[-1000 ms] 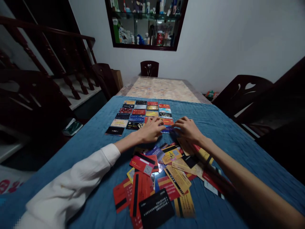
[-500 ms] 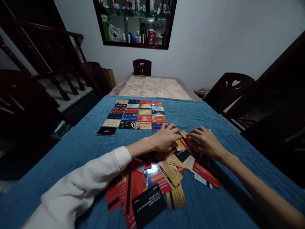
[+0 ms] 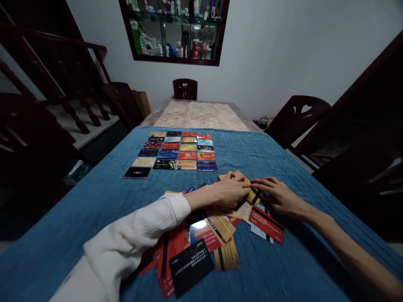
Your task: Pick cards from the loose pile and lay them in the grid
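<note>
Over a loose pile of plastic cards, my left hand [image 3: 229, 191] is closed, its fingers bent down. What it may grip is hidden beneath them. My right hand [image 3: 278, 195] reaches in from the right with fingers stretched, its fingertips meeting those of the left above a yellow card with a black stripe [image 3: 253, 195]. An orange card [image 3: 238, 173] shows just behind my left fingers. Close to my right hand lies a red card [image 3: 267, 225] atop a white one. A black card [image 3: 191, 267] rests at the pile's near end. My left forearm covers part of the pile.
Farther off, several cards lie face up in columns, with a blue card [image 3: 207, 166] at the near right and a black card [image 3: 137, 172] at the near left. A blue cloth [image 3: 103, 201] covers the table. Dark wooden chairs [image 3: 185, 89] stand around it.
Both hands have come back from the blue card in the laid-out columns to the pile. The blue card now lies uncovered there. The view has swung rightward.
</note>
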The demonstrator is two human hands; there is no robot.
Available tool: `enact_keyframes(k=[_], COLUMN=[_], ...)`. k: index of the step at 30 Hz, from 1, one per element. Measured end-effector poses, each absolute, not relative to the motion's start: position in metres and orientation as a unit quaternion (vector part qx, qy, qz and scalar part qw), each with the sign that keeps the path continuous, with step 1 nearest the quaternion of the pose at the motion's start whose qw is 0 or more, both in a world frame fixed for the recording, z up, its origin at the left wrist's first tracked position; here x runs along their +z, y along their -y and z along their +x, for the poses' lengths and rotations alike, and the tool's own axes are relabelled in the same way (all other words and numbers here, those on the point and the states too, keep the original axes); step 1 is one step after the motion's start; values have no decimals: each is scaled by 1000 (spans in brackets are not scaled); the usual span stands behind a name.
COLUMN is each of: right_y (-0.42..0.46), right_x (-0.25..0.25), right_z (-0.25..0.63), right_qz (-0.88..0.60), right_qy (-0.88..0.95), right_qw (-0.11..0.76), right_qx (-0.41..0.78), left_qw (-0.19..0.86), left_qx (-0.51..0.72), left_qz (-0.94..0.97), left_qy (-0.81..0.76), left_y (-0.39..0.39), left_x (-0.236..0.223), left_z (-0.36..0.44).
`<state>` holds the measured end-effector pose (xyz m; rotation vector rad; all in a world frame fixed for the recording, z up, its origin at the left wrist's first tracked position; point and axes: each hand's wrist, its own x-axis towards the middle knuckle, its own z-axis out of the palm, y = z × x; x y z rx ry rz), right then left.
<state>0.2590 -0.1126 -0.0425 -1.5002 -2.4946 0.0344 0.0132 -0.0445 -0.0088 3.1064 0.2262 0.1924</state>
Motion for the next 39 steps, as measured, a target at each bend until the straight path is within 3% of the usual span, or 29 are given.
enact_keyframes(k=[27,39], right_y=[103,104], right_x=[-37,-46], right_z=[226,221], right_qz=[-438,-523], right_qy=[876,799], right_qw=[192,296], right_qx=[-59,-19], left_qw=[38,162], left_qx=[84,126], left_qz=[975,948], left_qy=[-202,-244], left_y=[40,25], left_x=[-5,-6], left_z=[-14,-16])
